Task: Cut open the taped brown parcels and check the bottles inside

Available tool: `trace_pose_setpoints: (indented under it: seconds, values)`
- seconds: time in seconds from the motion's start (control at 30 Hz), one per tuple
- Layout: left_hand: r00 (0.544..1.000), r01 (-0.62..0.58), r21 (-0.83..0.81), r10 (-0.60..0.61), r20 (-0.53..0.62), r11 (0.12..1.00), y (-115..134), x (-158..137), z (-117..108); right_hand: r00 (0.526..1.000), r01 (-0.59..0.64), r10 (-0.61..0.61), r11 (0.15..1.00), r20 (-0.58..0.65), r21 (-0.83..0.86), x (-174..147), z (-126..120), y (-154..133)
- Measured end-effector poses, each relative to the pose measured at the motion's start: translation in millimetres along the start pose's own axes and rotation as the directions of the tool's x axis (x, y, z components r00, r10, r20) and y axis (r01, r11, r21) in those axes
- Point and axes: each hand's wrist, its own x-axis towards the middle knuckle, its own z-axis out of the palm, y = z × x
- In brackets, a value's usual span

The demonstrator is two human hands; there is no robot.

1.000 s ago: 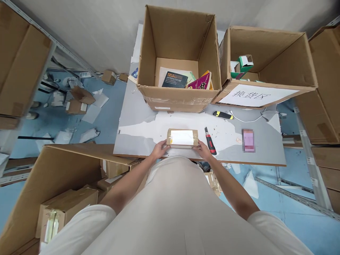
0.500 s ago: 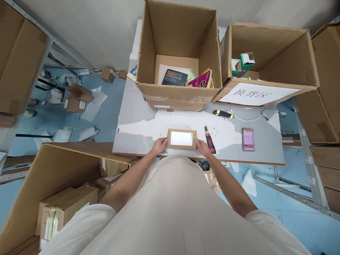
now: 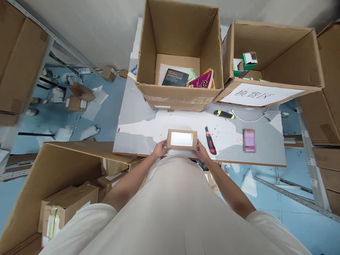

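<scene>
A small flat cardboard box (image 3: pixel 172 146) with a white label on its top face is at the front of the table (image 3: pixel 135 141). My left hand (image 3: pixel 160 148) grips its left end, and my right hand (image 3: pixel 201 151) grips its right end. The fingers of both hands are partly hidden by the box. Just right of my right hand lies a red and black utility knife (image 3: pixel 210 141) with its blade out. A yellow and black cutter (image 3: pixel 224 114) rests farther back, in front of the large boxes.
A tall open carton (image 3: pixel 180 94) holding books stands at the back. Beside it, another open carton (image 3: pixel 268 95) bears a handwritten sign. A pink blurred rectangular item (image 3: pixel 249 141) lies on the right. At lower left, a large carton (image 3: pixel 29 191) holds parcels.
My fingers have shifted lower and further under the ends of the small box, with my right thumb off its top. The box stays in nearly the same place.
</scene>
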Motion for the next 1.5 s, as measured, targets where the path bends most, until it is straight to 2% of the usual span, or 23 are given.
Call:
trace_pose_setpoints:
  seconds: [0.13, 0.37, 0.5, 0.73, 0.93, 1.03, 1.1, 1.17, 1.2, 1.27, 1.33, 1.37, 1.43, 1.5]
  values:
    - [1.0, 0.01, -0.009, -0.01, -0.03, 1.0, 10, -7, 0, 1.0, -0.002, 0.003, 1.0, -0.024, 0.024, -1, -5, -15]
    - [0.986, -0.049, 0.145, 0.071, -0.149, 0.988, 38, -4, -10, 0.994, 0.036, -0.058, 0.975, -0.091, -0.22, 10, -27, -44]
    - [0.985, -0.032, 0.197, 0.064, -0.158, 0.98, 48, 5, -8, 0.982, -0.028, -0.029, 0.955, -0.186, -0.294, 27, -30, -53]
    - [0.981, -0.004, 0.094, 0.022, -0.191, 0.996, 44, 12, -2, 0.985, -0.064, 0.031, 0.98, -0.171, -0.187, 41, -27, -43]
    - [0.976, -0.037, 0.095, 0.056, -0.209, 0.995, 48, 14, -4, 0.98, -0.088, 0.062, 0.987, -0.189, -0.134, 37, -26, -35]
    - [0.973, -0.033, 0.115, 0.058, -0.222, 0.993, 53, 11, -7, 0.962, -0.104, 0.06, 0.983, -0.268, -0.154, 28, -38, -26]
    - [0.955, -0.072, 0.205, 0.127, -0.267, 0.976, 56, 5, -9, 0.925, -0.178, 0.081, 0.956, -0.371, -0.233, 21, -48, -16]
    - [0.912, -0.188, 0.383, 0.306, -0.274, 0.904, 60, -3, -8, 0.896, -0.306, 0.132, 0.876, -0.425, -0.374, 16, -56, -4]
    - [0.882, -0.265, 0.478, 0.411, -0.231, 0.837, 61, -7, -7, 0.89, -0.363, 0.161, 0.817, -0.426, -0.449, 14, -58, 2]
    - [0.823, -0.415, 0.612, 0.564, -0.062, 0.673, 64, -14, -1, 0.9, -0.408, 0.217, 0.723, -0.377, -0.558, 14, -62, 11]
    - [0.786, -0.516, 0.669, 0.605, 0.123, 0.535, 64, -19, 7, 0.928, -0.364, 0.223, 0.711, -0.298, -0.601, 16, -66, 16]
    - [0.778, -0.541, 0.686, 0.6, 0.189, 0.486, 64, -21, 12, 0.944, -0.322, 0.194, 0.73, -0.269, -0.603, 16, -69, 14]
    - [0.776, -0.555, 0.713, 0.575, 0.259, 0.429, 60, -22, 19, 0.96, -0.214, 0.058, 0.784, -0.275, -0.582, 16, -76, 3]
    - [0.78, -0.553, 0.724, 0.562, 0.275, 0.413, 56, -21, 23, 0.938, -0.08, -0.137, 0.808, -0.319, -0.584, 13, -82, -23]
